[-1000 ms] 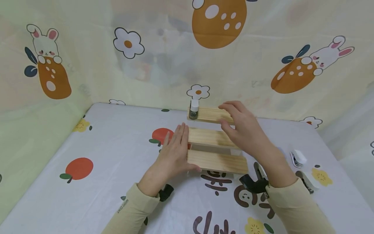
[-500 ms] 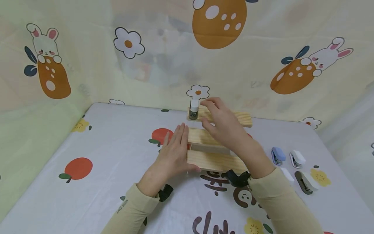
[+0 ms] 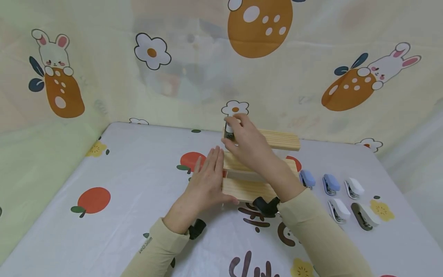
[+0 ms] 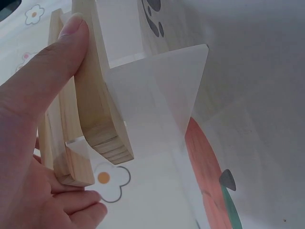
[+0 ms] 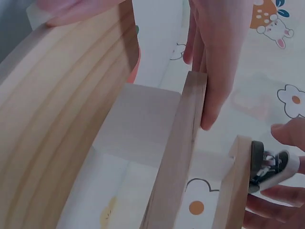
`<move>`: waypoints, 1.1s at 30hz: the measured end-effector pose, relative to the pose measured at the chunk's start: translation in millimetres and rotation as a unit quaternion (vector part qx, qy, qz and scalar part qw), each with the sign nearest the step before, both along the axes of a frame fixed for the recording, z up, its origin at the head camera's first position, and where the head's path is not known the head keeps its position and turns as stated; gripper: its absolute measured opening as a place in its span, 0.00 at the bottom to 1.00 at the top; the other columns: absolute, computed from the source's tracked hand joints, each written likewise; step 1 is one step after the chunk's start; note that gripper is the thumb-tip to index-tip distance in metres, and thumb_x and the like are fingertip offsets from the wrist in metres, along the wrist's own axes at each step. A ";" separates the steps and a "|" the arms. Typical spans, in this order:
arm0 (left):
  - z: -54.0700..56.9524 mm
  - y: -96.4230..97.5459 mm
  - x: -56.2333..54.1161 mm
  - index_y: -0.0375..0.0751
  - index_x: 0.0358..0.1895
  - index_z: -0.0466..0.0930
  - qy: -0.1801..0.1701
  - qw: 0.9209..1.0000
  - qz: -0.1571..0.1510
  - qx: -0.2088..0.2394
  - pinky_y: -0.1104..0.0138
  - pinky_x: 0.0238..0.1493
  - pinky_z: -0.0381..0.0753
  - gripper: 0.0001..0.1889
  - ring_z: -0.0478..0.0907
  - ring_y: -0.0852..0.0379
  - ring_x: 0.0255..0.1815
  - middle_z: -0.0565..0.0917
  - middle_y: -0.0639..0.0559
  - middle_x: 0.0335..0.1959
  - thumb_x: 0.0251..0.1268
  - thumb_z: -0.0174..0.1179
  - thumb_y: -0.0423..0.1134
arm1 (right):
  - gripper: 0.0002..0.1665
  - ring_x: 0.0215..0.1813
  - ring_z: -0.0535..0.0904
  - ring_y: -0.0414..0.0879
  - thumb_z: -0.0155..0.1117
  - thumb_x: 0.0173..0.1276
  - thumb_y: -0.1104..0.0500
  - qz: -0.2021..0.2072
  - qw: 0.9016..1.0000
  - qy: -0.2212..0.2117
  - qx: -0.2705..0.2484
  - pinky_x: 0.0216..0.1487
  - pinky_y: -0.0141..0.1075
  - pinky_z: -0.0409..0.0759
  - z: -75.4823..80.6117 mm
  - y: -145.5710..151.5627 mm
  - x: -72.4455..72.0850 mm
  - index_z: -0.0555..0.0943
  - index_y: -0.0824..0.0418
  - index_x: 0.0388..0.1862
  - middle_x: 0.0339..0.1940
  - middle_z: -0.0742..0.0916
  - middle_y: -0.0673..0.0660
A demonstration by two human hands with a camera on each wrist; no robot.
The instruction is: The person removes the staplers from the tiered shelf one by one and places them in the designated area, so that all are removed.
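Observation:
A three-step wooden display stand point(image 3: 247, 186) with clear plastic side panels stands near the back of the table. My left hand point(image 3: 205, 177) lies along its left end, fingers straight, thumb against the lowest board; the left wrist view shows this thumb point(image 4: 66, 52) over the wood. On the left end of the top board stands a small stapler point(image 5: 271, 167), dark-based with a white top. My right hand point(image 3: 247, 146) reaches around it, fingers spread to both sides. In the right wrist view a small gap shows between one fingertip and the stapler. The hand partly covers it in the head view.
Right of the stand, several mini staplers lie on the cloth: blue ones, including one blue stapler point(image 3: 331, 184), white ones, including one white stapler point(image 3: 339, 210), and a grey-and-white stapler point(image 3: 364, 216). A printed curtain point(image 3: 194, 84) hangs behind the table.
My right hand has moved left along the top board to the stapler at its end. The staplers on the right have come into view from behind the arm. My left hand stays put.

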State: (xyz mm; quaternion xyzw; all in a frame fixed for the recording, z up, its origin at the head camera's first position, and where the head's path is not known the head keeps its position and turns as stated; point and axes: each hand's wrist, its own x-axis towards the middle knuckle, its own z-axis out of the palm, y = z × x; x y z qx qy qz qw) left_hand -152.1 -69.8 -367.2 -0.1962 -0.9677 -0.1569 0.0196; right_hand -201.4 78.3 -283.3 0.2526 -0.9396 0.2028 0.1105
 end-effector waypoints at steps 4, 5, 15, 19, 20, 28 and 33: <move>0.0 -0.1 -0.1 0.33 0.80 0.38 -0.001 1.000 0.000 -0.001 0.43 0.80 0.46 0.75 0.41 0.46 0.83 0.44 0.41 0.82 0.35 0.75 0.70 | 0.33 0.63 0.76 0.58 0.63 0.72 0.54 -0.011 1.000 0.000 0.008 0.60 0.50 0.81 -0.7 -5.0 -4.0 0.67 0.62 0.72 0.70 0.70 0.66; 0.0 -0.2 0.1 0.33 0.80 0.38 0.000 1.000 -0.001 0.001 0.43 0.80 0.46 0.75 0.42 0.46 0.83 0.44 0.41 0.82 0.35 0.75 0.70 | 0.32 0.63 0.76 0.58 0.63 0.72 0.54 -0.012 1.000 0.002 0.011 0.60 0.50 0.81 -1.1 -5.8 -4.6 0.67 0.62 0.71 0.70 0.70 0.66; 0.3 1.8 0.3 0.33 0.80 0.39 0.004 1.000 -0.002 0.001 0.43 0.79 0.47 0.75 0.43 0.46 0.83 0.45 0.40 0.82 0.33 0.76 0.70 | 0.26 0.60 0.78 0.58 0.58 0.73 0.62 -0.006 1.000 0.000 -0.003 0.58 0.45 0.82 -5.0 -6.4 -5.6 0.70 0.67 0.67 0.68 0.70 0.66; 0.3 1.6 0.6 0.33 0.80 0.39 0.004 1.000 -0.001 0.002 0.44 0.79 0.47 0.75 0.42 0.46 0.83 0.45 0.41 0.82 0.33 0.76 0.70 | 0.26 0.59 0.79 0.58 0.58 0.72 0.63 -0.006 1.000 -0.007 -0.006 0.58 0.45 0.82 -5.2 -6.7 -6.0 0.68 0.68 0.67 0.69 0.69 0.67; 0.3 1.6 0.6 0.33 0.80 0.39 0.005 1.000 0.000 0.002 0.43 0.79 0.47 0.75 0.42 0.46 0.83 0.45 0.41 0.82 0.33 0.76 0.70 | 0.26 0.58 0.80 0.59 0.58 0.73 0.63 -0.006 1.000 -0.006 -0.006 0.57 0.45 0.83 -5.4 -6.8 -6.3 0.68 0.68 0.67 0.69 0.69 0.67; 0.5 1.9 0.2 0.33 0.80 0.38 0.001 1.000 0.003 -0.003 0.44 0.80 0.47 0.75 0.42 0.46 0.83 0.44 0.41 0.82 0.34 0.75 0.70 | 0.25 0.66 0.75 0.61 0.57 0.73 0.68 0.014 1.000 0.020 -0.001 0.64 0.48 0.78 -7.3 -5.0 -6.6 0.68 0.71 0.67 0.69 0.70 0.69; 0.4 1.9 0.3 0.34 0.80 0.39 -0.001 1.000 0.006 0.001 0.44 0.80 0.46 0.75 0.41 0.47 0.83 0.44 0.41 0.82 0.33 0.75 0.70 | 0.26 0.70 0.72 0.62 0.58 0.72 0.68 0.026 0.999 0.032 -0.008 0.67 0.48 0.76 -7.9 -1.9 -7.4 0.70 0.70 0.68 0.70 0.71 0.69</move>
